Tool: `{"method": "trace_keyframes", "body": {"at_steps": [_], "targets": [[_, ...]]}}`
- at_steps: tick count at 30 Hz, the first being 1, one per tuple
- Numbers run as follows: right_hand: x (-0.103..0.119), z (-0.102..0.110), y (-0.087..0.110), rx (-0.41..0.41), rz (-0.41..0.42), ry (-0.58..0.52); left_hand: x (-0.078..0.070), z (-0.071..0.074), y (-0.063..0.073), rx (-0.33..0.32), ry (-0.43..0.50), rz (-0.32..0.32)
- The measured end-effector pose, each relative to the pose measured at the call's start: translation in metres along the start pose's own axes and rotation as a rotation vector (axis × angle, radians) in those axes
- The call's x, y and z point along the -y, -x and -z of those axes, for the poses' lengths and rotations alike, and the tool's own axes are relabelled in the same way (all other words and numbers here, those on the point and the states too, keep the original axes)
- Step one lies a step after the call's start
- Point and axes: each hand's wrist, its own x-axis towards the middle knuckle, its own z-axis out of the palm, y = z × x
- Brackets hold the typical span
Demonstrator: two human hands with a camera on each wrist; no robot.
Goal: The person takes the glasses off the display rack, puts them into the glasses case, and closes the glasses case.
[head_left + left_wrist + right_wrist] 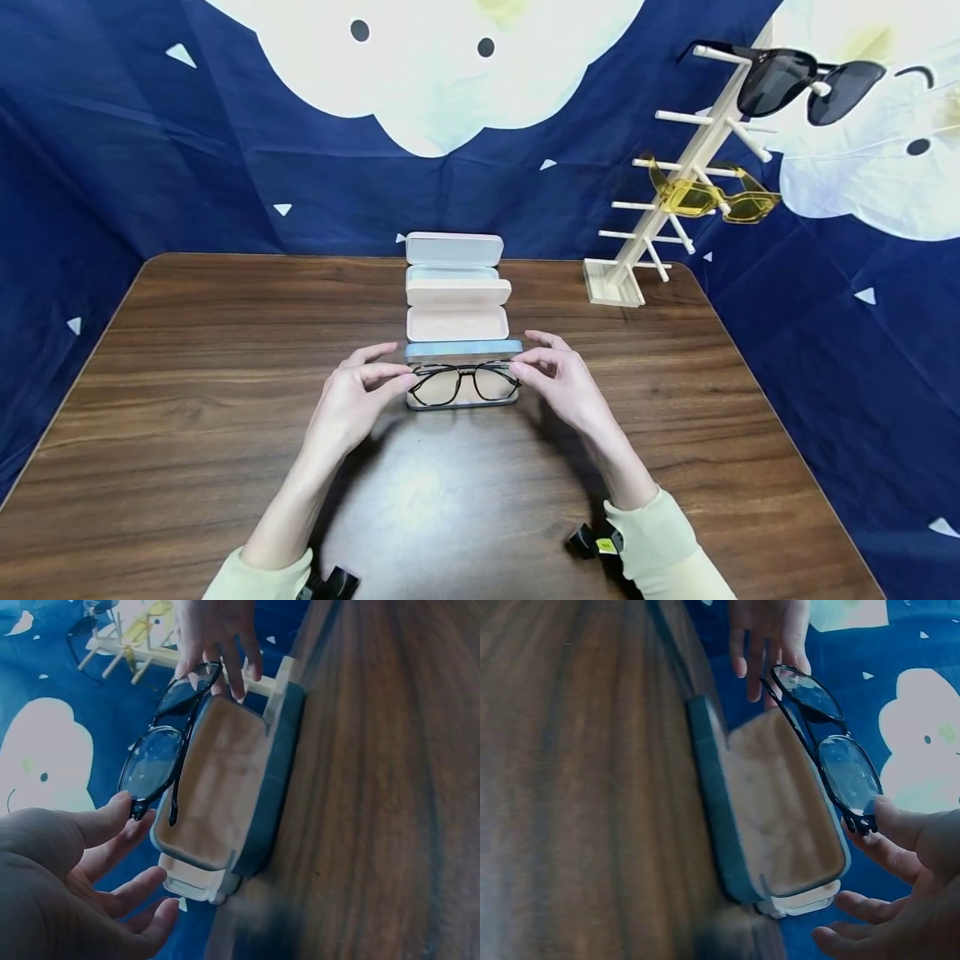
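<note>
A pair of black-framed eyeglasses (466, 372) with clear lenses is held level between both hands over an open glasses case (465, 406). My left hand (348, 408) pinches the left end of the frame with thumb and forefinger. At the other end, the right hand (564, 387) grips the frame the same way. In the left wrist view, the temples of the eyeglasses (180, 761) are folded behind the lenses. The case's peach lining (780, 802) shows in the right wrist view, with its blue-green outer shell (712, 802) beside it.
Behind the front case, pale open glasses cases (457, 323) stand in line toward the back edge of the wooden table (225, 350). A wooden rack (611, 283) at back right carries black sunglasses (780, 83) and yellow sunglasses (690, 200). Blue patterned cloth (187, 183) hangs behind.
</note>
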Motion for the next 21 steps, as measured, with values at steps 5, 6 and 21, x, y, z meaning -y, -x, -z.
{"method": "trace_keyframes", "body": {"at_steps": [5,6,21], "targets": [[-0.006,-0.006,-0.001,-0.013,-0.015,0.006,0.007,-0.004,-0.003,0.005,-0.007,-0.002],[-0.007,-0.007,-0.001,-0.014,-0.018,0.008,0.008,-0.005,-0.004,0.006,-0.011,-0.004],[-0.023,-0.008,-0.011,0.026,-0.044,0.006,0.013,-0.014,-0.015,-0.022,-0.063,-0.018]]}}
